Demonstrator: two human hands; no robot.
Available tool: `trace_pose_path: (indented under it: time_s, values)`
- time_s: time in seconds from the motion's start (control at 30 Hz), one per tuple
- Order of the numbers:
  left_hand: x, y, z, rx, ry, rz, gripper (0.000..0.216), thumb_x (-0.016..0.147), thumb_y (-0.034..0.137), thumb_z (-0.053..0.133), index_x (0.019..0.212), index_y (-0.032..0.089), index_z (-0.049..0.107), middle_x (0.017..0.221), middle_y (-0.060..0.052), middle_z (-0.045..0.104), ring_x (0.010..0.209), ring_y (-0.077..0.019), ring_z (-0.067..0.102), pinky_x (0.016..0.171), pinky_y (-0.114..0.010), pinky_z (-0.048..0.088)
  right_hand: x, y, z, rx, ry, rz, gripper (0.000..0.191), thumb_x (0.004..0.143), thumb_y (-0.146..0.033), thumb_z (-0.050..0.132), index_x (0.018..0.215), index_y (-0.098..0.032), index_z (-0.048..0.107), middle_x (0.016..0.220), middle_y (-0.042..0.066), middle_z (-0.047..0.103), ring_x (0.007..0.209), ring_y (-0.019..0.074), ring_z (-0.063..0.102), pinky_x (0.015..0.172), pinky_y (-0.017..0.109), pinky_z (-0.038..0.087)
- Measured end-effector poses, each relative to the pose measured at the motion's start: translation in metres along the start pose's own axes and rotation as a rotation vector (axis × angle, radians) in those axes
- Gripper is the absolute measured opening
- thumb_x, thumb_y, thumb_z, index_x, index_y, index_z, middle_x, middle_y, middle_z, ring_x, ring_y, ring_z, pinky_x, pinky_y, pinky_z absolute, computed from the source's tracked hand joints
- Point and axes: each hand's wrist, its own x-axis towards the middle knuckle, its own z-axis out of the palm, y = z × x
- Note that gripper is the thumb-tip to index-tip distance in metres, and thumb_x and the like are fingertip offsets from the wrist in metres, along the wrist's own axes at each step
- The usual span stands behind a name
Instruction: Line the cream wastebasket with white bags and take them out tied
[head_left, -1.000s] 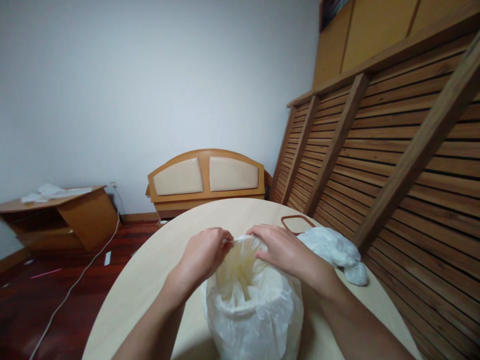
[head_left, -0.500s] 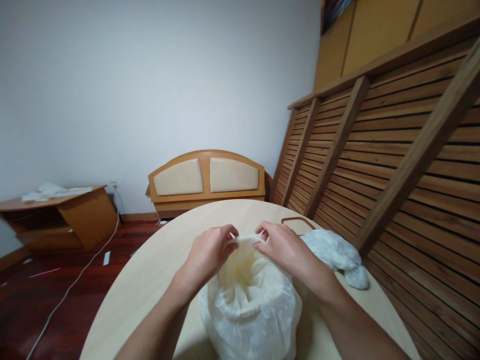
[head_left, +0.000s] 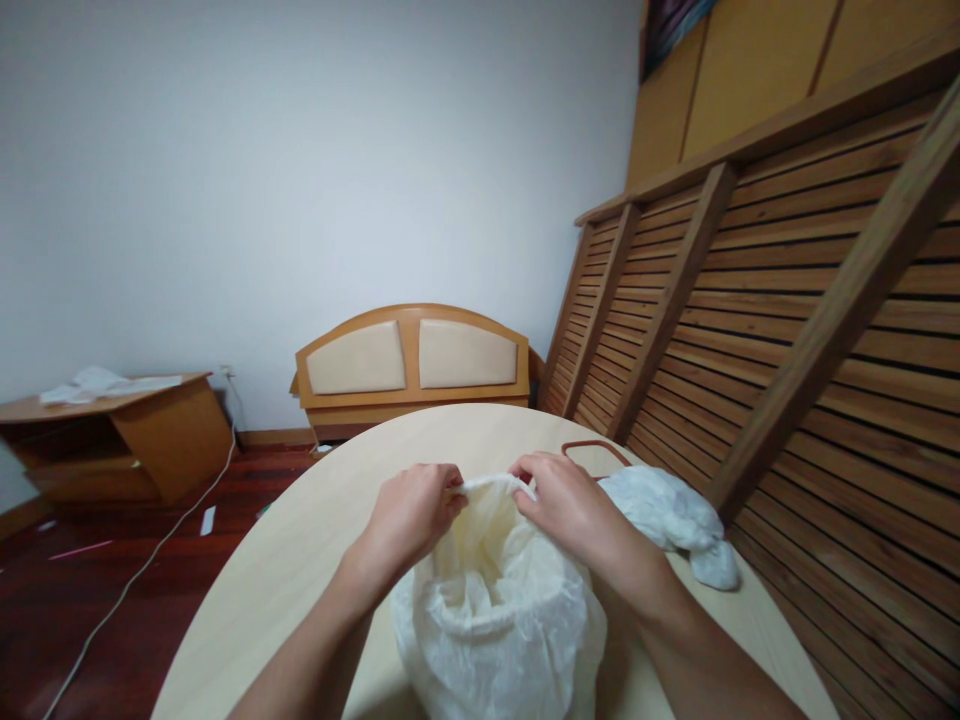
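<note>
Going left to right on my feed: a wooden cabinet (head_left: 180, 435) with crumpled white stuff (head_left: 97, 385) on top, then a pale cable (head_left: 156, 548) snaking over the dark red floor (head_left: 135, 620). Behind the far edge of my round table (head_left: 285, 570) there's a headboard (head_left: 412, 350) with two cream pads.

My left hand (head_left: 416, 510) has its fingertips pinched on the far rim of a white plastic bag (head_left: 510, 640). The bag sits mid-table toward the near edge (which runs out of frame), mouth open and facing up, draped over something round; I think it's a bin, but the plastic hides it. My right hand (head_left: 559, 490) is clamped on that same rim, thumb inside, a short stretch of plastic between the two.

Past that, a brown loop (head_left: 589, 443) lies by the far right edge, beside a knotted white bundle (head_left: 667, 510) at the right edge. Slatted wooden panel (head_left: 750, 340) leaning behind.
</note>
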Motion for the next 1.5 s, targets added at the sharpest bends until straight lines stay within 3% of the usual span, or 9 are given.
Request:
trace_pose_path:
  time_s: [0.13,0.23,0.37,0.53,0.77,1.0,1.3,1.5]
  values:
    - [-0.005,0.0,-0.006,-0.064,-0.015,0.049,0.024,0.084,0.032,0.07,0.107,0.024,0.071,0.101,-0.006,0.078,0.093,-0.024,0.072,0.072,-0.028,0.047,0.001,-0.003,0.002,0.035,0.028,-0.047,0.027,0.085,-0.009,0.059,0.107,-0.016,0.074,0.111,0.01,0.075,0.107,0.0237,0.067,0.097,0.033,0.045]
    - [-0.007,0.005,-0.008,-0.208,0.066,0.129,0.04,0.084,0.039,0.073,0.12,0.024,0.065,0.112,-0.005,0.075,0.099,-0.0221,0.07,0.079,-0.028,0.049,0.003,-0.004,0.003,0.054,0.024,-0.094,0.027,0.084,-0.008,0.059,0.105,-0.016,0.074,0.108,0.009,0.075,0.103,0.0224,0.068,0.095,0.032,0.046]
    - [-0.005,0.009,-0.005,-0.175,0.103,0.142,0.02,0.092,0.039,0.063,0.099,0.024,0.073,0.099,-0.004,0.076,0.088,-0.0211,0.07,0.071,-0.027,0.046,0.006,-0.003,0.004,0.075,0.016,-0.129,0.025,0.083,-0.009,0.059,0.102,-0.018,0.074,0.104,0.007,0.075,0.099,0.0212,0.068,0.092,0.031,0.046]
    - [-0.004,0.003,-0.005,-0.061,0.081,0.111,0.019,0.093,0.035,0.061,0.089,0.023,0.075,0.096,-0.005,0.076,0.087,-0.0212,0.07,0.068,-0.026,0.043,0.006,0.001,0.004,0.085,0.029,-0.086,0.02,0.084,-0.011,0.06,0.098,-0.016,0.074,0.101,0.008,0.076,0.096,0.0217,0.068,0.09,0.031,0.047]
    - [-0.008,0.006,-0.008,-0.121,0.11,0.156,0.02,0.092,0.037,0.062,0.103,0.023,0.072,0.102,-0.006,0.075,0.087,-0.0205,0.069,0.07,-0.026,0.043,0.008,-0.002,0.006,0.093,0.059,-0.118,0.019,0.083,-0.009,0.06,0.095,-0.016,0.074,0.098,0.007,0.076,0.093,0.0206,0.068,0.087,0.03,0.047]
    - [-0.003,0.007,-0.003,-0.067,0.106,0.105,0.019,0.095,0.033,0.058,0.093,0.023,0.075,0.094,-0.005,0.078,0.085,-0.0217,0.071,0.066,-0.027,0.041,0.01,-0.001,0.005,0.145,0.015,-0.119,0.023,0.082,-0.01,0.06,0.099,-0.018,0.075,0.102,0.007,0.077,0.096,0.0205,0.069,0.09,0.029,0.047]
    - [-0.008,0.015,-0.008,-0.071,0.153,0.146,0.018,0.094,0.032,0.061,0.09,0.021,0.075,0.091,-0.008,0.077,0.092,-0.0236,0.067,0.072,-0.029,0.044,0.007,-0.007,0.004,-0.046,0.012,0.038,0.012,0.086,-0.018,0.062,0.089,-0.02,0.073,0.089,0.006,0.077,0.084,0.0215,0.07,0.074,0.028,0.044]
    - [-0.007,0.013,-0.006,-0.061,0.187,0.171,0.019,0.094,0.032,0.062,0.086,0.019,0.075,0.09,-0.009,0.077,0.099,-0.0263,0.064,0.079,-0.032,0.046,0.007,-0.006,0.004,-0.058,-0.013,0.012,0.018,0.089,-0.025,0.063,0.104,-0.021,0.072,0.101,0.008,0.078,0.096,0.0242,0.071,0.08,0.03,0.045]
